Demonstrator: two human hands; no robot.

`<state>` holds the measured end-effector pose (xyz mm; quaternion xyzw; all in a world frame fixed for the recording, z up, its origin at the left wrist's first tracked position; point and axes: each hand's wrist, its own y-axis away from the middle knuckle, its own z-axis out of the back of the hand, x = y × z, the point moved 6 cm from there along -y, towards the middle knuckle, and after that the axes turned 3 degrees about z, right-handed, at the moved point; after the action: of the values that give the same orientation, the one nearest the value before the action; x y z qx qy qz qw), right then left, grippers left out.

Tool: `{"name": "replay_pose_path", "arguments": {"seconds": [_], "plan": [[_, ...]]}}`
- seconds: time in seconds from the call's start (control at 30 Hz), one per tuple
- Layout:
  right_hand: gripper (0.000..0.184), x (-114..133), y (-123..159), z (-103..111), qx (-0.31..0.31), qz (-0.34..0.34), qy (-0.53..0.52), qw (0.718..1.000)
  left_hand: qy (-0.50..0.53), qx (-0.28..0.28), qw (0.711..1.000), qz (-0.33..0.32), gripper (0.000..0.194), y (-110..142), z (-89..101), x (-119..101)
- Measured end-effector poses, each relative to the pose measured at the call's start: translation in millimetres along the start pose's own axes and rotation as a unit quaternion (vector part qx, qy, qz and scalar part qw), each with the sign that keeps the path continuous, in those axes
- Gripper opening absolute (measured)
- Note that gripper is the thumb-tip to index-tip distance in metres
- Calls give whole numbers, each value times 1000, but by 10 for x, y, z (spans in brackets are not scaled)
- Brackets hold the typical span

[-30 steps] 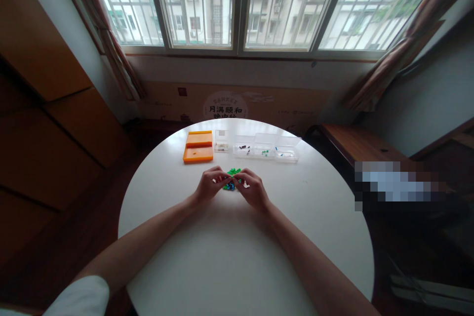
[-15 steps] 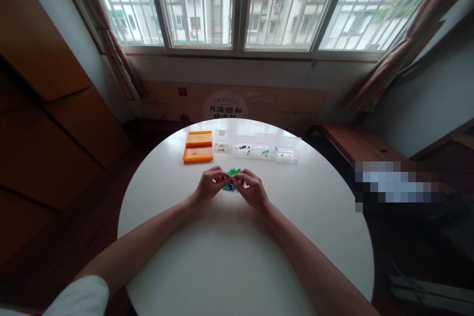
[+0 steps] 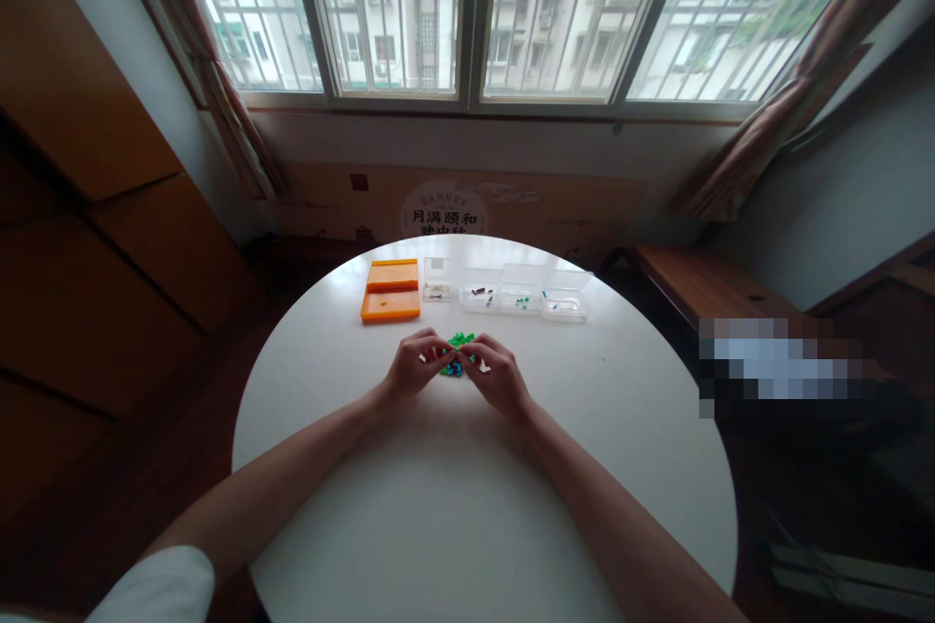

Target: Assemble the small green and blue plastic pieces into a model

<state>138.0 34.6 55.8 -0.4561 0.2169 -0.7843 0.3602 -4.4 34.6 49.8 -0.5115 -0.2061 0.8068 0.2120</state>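
Note:
A cluster of small green and blue plastic pieces [image 3: 462,339] sits on the white round table [image 3: 438,506]. My left hand [image 3: 418,360] comes in from the left and my right hand [image 3: 495,368] from the right. Thumbs and index fingers are pinched, and the fingertips of both hands meet over the middle of the cluster. What lies between them is too small to make out. Parts of the cluster are hidden behind the fingers, so I cannot tell whether its pieces are loose or joined.
Beyond my hands stands an open orange case [image 3: 392,302] with a tiny piece inside. To its right are clear lidded boxes: one with pale bits [image 3: 438,290], then boxes holding dark pieces [image 3: 482,292], green pieces [image 3: 523,302] and a few blue pieces [image 3: 555,307].

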Motion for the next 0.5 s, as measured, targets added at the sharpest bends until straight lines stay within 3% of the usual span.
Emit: {"name": "replay_pose_path", "arguments": {"seconds": [0.5], "plan": [[13,-3,2,3,-5,0,5,1000,8,6,1000,-1,16,6,-4,-9]]}}
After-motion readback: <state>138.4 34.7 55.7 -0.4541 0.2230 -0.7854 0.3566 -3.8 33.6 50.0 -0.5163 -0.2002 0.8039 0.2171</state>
